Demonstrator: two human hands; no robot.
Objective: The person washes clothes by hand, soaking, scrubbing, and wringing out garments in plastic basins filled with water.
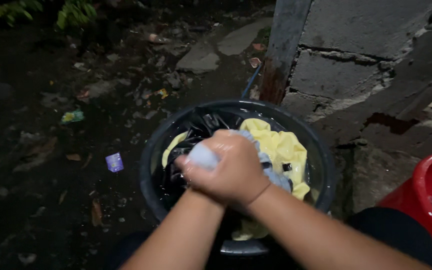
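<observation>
A dark round basin holds wet laundry: a yellow cloth and a black cloth in water. Both my hands meet over the middle of the basin. My right hand lies on top, its fingers clenched around a pale blue wet cloth. My left hand is mostly hidden beneath the right one and grips the same cloth from below. Part of the blue cloth hangs out at the right of my hands.
A red plastic tub stands at the right edge. A rough concrete block wall rises behind the basin. Dark wet ground with leaves, litter and a small purple wrapper spreads to the left.
</observation>
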